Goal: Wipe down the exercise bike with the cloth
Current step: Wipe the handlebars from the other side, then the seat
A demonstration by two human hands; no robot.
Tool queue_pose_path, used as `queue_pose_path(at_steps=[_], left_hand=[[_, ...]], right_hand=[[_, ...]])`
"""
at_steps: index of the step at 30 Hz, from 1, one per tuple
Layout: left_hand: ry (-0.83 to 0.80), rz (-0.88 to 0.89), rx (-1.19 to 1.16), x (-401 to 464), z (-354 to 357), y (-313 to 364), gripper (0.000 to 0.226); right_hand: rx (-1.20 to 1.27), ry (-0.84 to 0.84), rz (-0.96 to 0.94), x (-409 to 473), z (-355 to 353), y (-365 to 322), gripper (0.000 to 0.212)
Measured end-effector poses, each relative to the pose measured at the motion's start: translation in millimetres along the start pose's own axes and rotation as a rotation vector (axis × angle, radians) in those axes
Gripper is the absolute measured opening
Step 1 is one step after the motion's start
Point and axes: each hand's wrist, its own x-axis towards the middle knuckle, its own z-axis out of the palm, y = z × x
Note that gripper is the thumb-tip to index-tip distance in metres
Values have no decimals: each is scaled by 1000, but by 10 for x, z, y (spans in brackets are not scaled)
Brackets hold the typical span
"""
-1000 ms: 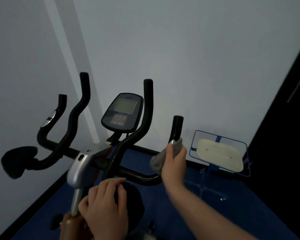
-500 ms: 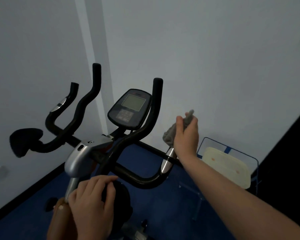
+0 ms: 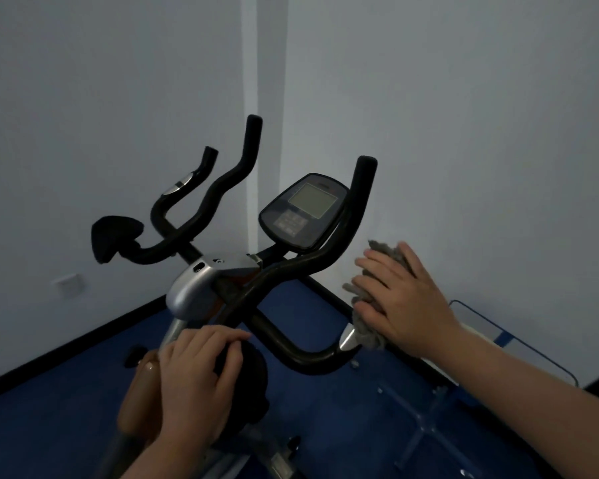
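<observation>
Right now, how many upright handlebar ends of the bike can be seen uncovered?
3: a short one far left, a tall one beside it, and one right of the console. A fourth is probably hidden under the cloth that the right hand grips.

exercise bike: right hand wraps grey cloth round right handlebar end; left hand rests on black knob.

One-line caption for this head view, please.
Right hand wraps grey cloth around bike's right handlebar grip; left hand rests on black knob.
</observation>
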Motion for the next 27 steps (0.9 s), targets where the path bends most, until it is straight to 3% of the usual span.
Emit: queue_pose_path(at_steps=[3, 5, 8, 11, 14, 17, 20, 24, 27], left_hand=[[18, -17, -15, -7, 8, -3, 21], [22, -21, -16, -19, 12, -10, 21], [21, -25, -16, -41, 28, -26, 22], [45, -71, -68, -57, 47, -56, 23], [71, -94, -106, -61, 53, -44, 23], [76, -81, -91, -60, 57, -58, 23], [64, -64, -30, -66, 40, -65, 22], [-68, 164, 277, 53, -16, 17, 19], [-157, 251, 353, 194, 17, 117, 15]], right_hand=[[184, 60, 206, -141, 102, -415, 30], [223, 40, 120, -208, 224, -803, 27], [213, -128, -87, -141, 156, -985, 32], [252, -182, -61, 0, 0, -701, 33], [134, -166, 19, -93, -65, -564, 31], [7, -296, 92, -135, -1, -961, 52], [-27, -351, 177, 96, 105, -1370, 35], [102, -654, 83, 386, 215, -1286, 28], [114, -642, -50, 255, 136, -1192, 21]])
